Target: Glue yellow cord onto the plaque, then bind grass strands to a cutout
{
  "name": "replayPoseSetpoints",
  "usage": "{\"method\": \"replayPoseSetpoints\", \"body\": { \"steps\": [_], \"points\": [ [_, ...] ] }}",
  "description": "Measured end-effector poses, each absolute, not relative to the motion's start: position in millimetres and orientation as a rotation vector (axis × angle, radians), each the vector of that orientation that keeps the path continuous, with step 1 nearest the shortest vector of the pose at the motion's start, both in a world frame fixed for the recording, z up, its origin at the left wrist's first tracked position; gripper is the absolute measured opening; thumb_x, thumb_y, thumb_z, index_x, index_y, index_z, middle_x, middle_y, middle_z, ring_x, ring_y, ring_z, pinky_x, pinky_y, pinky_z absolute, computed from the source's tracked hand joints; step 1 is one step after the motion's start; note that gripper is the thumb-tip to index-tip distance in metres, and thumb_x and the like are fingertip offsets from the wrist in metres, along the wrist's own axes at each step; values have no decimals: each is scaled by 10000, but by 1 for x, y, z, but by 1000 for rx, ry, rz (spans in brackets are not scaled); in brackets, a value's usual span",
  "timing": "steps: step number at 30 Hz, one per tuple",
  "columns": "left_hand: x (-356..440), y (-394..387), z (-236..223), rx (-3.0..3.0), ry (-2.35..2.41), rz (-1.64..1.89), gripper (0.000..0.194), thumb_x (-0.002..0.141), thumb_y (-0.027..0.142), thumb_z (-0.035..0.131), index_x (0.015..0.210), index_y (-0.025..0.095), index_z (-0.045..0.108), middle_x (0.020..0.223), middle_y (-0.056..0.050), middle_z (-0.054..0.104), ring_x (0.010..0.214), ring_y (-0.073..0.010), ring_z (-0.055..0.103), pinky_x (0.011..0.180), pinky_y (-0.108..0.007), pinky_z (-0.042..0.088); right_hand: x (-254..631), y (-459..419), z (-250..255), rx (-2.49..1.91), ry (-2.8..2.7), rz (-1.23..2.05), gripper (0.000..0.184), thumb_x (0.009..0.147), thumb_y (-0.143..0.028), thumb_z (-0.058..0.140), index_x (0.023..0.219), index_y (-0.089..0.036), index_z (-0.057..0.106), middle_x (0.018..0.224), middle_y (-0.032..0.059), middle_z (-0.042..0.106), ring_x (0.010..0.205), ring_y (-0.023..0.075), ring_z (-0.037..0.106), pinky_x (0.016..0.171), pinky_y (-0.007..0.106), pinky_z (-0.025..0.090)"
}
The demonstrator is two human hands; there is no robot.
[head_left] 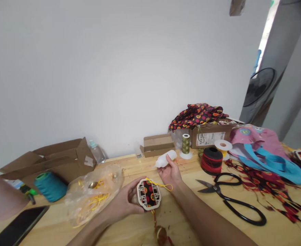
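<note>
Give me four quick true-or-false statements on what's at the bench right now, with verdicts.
1. The left hand holds the ornament. True.
2. The right hand holds the scissors. False: it holds a white squeeze bottle; the scissors lie on the table.
3. The teal spool sits right of the scissors. False: it sits at the left, beside the plastic bag.
4. Yellow cord lies in the plastic bag. True.
</note>
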State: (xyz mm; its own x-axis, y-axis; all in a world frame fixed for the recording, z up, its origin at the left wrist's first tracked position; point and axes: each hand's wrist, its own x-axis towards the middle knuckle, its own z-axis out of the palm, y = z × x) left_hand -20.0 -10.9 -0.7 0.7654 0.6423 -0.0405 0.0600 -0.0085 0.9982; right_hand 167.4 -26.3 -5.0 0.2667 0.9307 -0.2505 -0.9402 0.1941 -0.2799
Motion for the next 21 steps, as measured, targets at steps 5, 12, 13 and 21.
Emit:
{"method": "replayPoseSetpoints", "body": {
  "steps": [5,12,13,21],
  "points": [
    [-23,-5,1,1834,721,485,816,475,241,772,1216,214,431,1257,-78,479,1163,-268,401,1007,-399,261,167,-24,-7,-427,7,1308,91,710,-216,620,751,-149,573,668,30,670,607,122,624,528,201,498],
    [-30,-3,7,2228,899,377,779,531,389,712,1238,245,419,1338,-83,377,1234,-291,291,1026,-430,187,166,-25,-8,-428,-21,1289,96,701,-215,630,756,-166,568,665,18,667,609,118,622,559,208,499],
    [-31,-1,7,2263,913,364,782,529,407,707,1238,245,420,1343,-91,367,1247,-296,262,1028,-443,165,166,-26,-7,-428,-24,1291,100,699,-216,633,756,-165,568,665,18,666,611,119,622,559,208,499],
    [-36,7,11,2322,849,288,880,491,412,729,1267,239,354,1389,-101,248,1274,-298,179,1021,-457,147,164,-28,-5,-437,-21,1296,98,713,-215,617,783,-171,563,672,0,662,618,114,620,566,212,502]
  ]
}}
